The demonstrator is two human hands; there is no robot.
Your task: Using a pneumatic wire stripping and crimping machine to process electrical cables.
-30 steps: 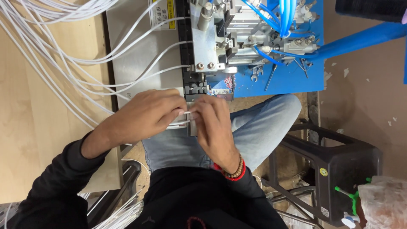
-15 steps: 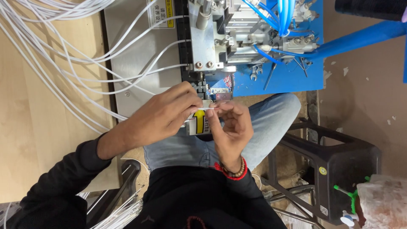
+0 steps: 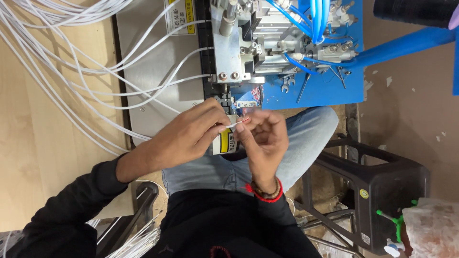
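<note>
Two hands (image 3: 191, 136) (image 3: 262, 136) pinch one wire (image 3: 234, 124)

The two hands meet just in front of the metal press unit (image 3: 234, 52), whose block, bolts and blue air hoses (image 3: 315, 19) wall off the far side, so little room remains between the fingers and the machine's mouth. To the left, loops of white cables (image 3: 71, 81) sprawl across the grey base plate (image 3: 153, 57) and the wooden bench (image 3: 28, 143), leaving only narrow bare strips. To the right, beyond the blue plate (image 3: 325, 91), the brown floor (image 3: 411, 119) lies open, with a black stool (image 3: 382, 186) blocking the near right.
</note>
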